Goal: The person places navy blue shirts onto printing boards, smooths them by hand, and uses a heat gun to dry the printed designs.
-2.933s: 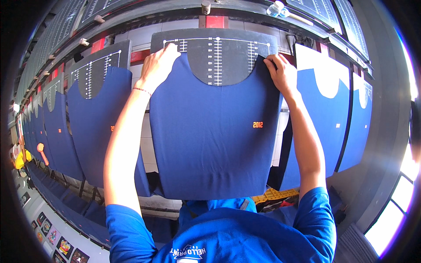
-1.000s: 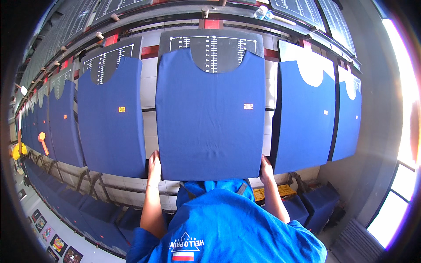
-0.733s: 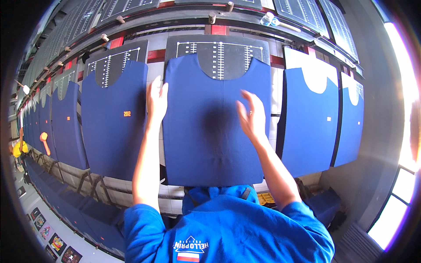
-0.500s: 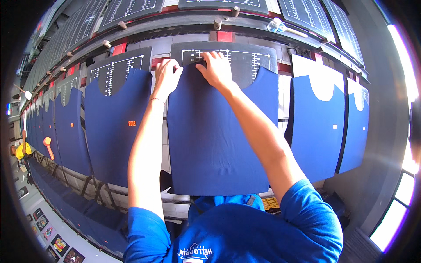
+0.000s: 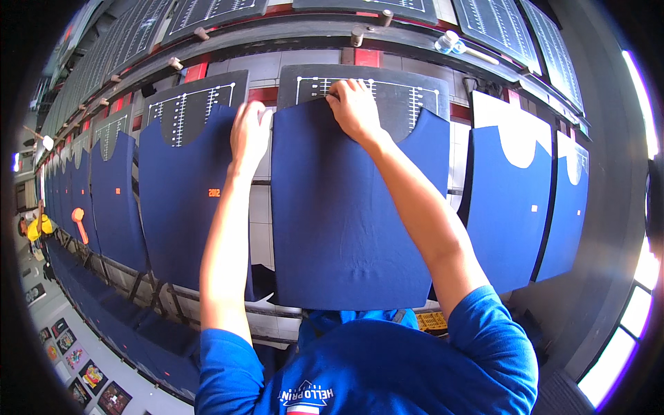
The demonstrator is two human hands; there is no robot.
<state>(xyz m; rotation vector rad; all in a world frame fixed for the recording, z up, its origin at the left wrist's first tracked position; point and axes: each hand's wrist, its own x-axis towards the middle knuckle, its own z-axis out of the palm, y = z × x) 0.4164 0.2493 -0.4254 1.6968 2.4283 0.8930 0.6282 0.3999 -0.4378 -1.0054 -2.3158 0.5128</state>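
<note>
A dark blue cut fabric panel (image 5: 353, 228) with a scooped neckline lies over a dark board (image 5: 429, 86) marked with white scales, right in front of me. My right hand (image 5: 356, 111) rests at its neckline's left side, thumb apart from the fingers, fingertips over the marked board. The fabric edge beneath that hand is hidden. My left hand (image 5: 247, 135) is off this panel, over the gap by the right edge of the neighbouring blue panel (image 5: 180, 207). Its fingers are loosely bent, with nothing visible in them. That neighbouring panel bears a small orange print.
More blue panels (image 5: 508, 207) on boards stand to the right and in a row at left. A rail (image 5: 304, 34) with short pegs runs behind, holding a white-handled tool (image 5: 477, 54). An orange tool (image 5: 79, 225) lies at left; a person in yellow (image 5: 38, 227) is beyond.
My left hand has moved left, off the middle panel's shoulder to the gap beside it. My right hand stays at the neckline. The whole view has shifted slightly.
</note>
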